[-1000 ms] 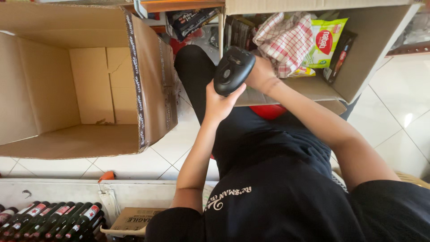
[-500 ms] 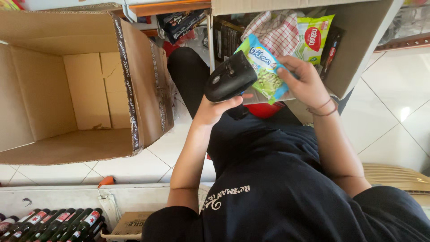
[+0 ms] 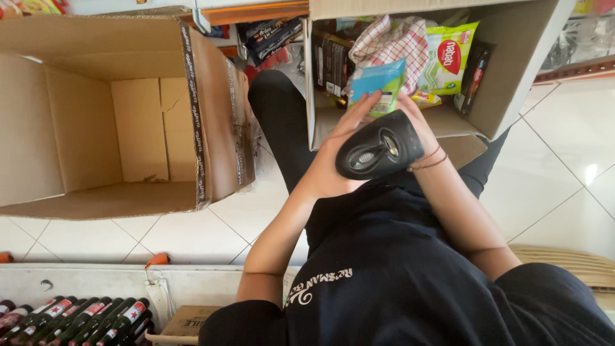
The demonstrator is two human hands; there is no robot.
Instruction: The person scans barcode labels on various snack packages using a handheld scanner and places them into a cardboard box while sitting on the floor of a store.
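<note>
Now my left hand (image 3: pixel 333 168) grips a black scanner (image 3: pixel 379 146) at centre; my right hand (image 3: pixel 415 118) (partly hidden) holds a blue-green packet (image 3: pixel 378 83) at twelve o'clock, before the open box (image 3: pixel 512 70).

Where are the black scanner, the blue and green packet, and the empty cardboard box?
black scanner (image 3: pixel 379 145), head view, on its rounded top.
blue and green packet (image 3: pixel 377 82), head view, on its blue upper part.
empty cardboard box (image 3: pixel 138 128), head view, on its inner back wall.
</note>
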